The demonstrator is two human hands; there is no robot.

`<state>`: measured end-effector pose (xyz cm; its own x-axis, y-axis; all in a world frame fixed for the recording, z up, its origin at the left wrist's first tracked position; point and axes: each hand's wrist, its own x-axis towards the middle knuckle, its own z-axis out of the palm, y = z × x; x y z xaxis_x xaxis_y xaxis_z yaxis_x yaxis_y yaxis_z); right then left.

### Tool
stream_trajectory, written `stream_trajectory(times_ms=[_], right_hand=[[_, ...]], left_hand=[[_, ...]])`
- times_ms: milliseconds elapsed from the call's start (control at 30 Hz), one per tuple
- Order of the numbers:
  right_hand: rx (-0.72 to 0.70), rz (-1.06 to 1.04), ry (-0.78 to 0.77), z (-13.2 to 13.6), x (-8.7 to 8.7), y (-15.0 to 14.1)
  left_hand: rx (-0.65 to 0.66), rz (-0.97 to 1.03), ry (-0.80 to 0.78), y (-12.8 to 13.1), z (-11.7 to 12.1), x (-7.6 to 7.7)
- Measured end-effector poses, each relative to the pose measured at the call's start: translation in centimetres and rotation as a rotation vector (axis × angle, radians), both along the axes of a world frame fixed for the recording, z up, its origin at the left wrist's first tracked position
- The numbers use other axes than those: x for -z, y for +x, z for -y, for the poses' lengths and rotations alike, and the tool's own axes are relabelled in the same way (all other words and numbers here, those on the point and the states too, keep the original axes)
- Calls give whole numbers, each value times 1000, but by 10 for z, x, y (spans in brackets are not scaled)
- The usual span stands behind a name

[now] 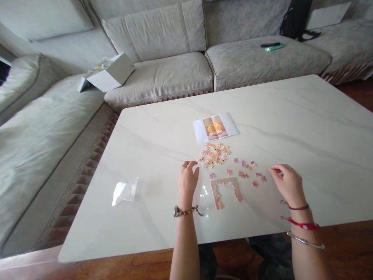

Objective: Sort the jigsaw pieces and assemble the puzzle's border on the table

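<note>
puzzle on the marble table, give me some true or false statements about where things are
The left hand touches the assembled puzzle section. False: it is apart, to the section's left.
The printed picture on white paper lies beyond the heap of loose pieces. True.
A clear plastic bag lies on the table, left of the left hand. True.
The right hand rests on the printed picture. False: it is beside the scattered pieces, well away from the picture.
A beaded bracelet circles the left wrist. True.

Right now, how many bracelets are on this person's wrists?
4: a beaded bracelet on the left wrist; a thin red cord, a wider red band and a silver bangle on the right wrist. Others may be hidden.
</note>
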<state>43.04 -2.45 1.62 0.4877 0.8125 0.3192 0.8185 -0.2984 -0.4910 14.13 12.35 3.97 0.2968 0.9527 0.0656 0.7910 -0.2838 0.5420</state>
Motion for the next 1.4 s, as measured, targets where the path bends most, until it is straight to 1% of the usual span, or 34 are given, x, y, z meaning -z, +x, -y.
stream_trajectory(times_ms=[67, 133, 233, 333, 467, 567, 667, 733, 867, 933, 1033, 1200, 1300, 1400], right_hand=[[19, 13, -16, 4, 2, 5], [6, -1, -26, 5, 1, 5], [-45, -54, -64, 4, 0, 1], [-109, -81, -122, 5, 1, 0], [-173, -97, -165, 8, 4, 0], [-210, -108, -182, 8, 2, -3], [-258, -137, -180, 6, 0, -8], [-292, -174, -175, 5, -1, -13], [-339, -220, -212, 4, -2, -21], [-345, -205, -241, 4, -2, -24], [-340, -175, -272, 2, 0, -26], [-324, -150, -286, 1, -2, -32], [-330, -258, -270, -1, -10, -42], [-425, -456, -273, -4, -18, -57]], left_hand=[[-10, 39, 20, 1, 3, 2], [-8, 89, 38, 2, 10, 5], [29, 135, 51, 3, 21, 9], [67, 142, 50, 3, 27, 10], [94, 95, 69, -1, 28, 11], [107, 64, 89, -6, 26, 16], [110, 80, 116, -9, 25, 21], [69, 114, 147, -11, 24, 22], [-94, 191, 215, -13, 23, 20], [-115, 192, 222, -13, 23, 19], [-59, 160, 199, -13, 23, 18], [120, 81, 117, -10, 27, 14], [202, 17, 58, -9, 30, 12], [236, -17, 34, -10, 33, 10]])
